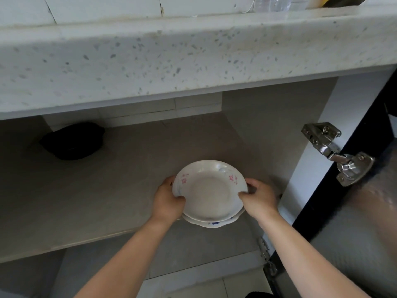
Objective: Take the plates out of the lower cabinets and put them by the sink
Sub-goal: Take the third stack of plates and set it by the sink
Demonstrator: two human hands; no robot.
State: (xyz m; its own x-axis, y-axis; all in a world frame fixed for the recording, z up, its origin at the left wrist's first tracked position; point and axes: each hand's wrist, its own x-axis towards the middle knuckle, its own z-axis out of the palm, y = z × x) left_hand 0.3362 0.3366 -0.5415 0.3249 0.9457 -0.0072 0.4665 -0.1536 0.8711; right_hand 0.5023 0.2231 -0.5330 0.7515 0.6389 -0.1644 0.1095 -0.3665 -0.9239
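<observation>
A small stack of white plates (209, 191) sits at the front right of the cabinet shelf (90, 196). The top plate has pink flower marks on its rim. Beneath it a scalloped plate with blue marks (211, 223) pokes out over the shelf's front edge. My left hand (168, 200) grips the stack's left rim, thumb on top. My right hand (258, 197) grips the right rim the same way. How many plates lie underneath is hidden.
A black pot or bowl (72, 140) stands at the shelf's back left. The speckled stone countertop edge (171, 59) overhangs the cabinet. The open cabinet door (365, 211) with its metal hinge (335, 151) stands at the right. A water bottle (272, 3) stands on the counter.
</observation>
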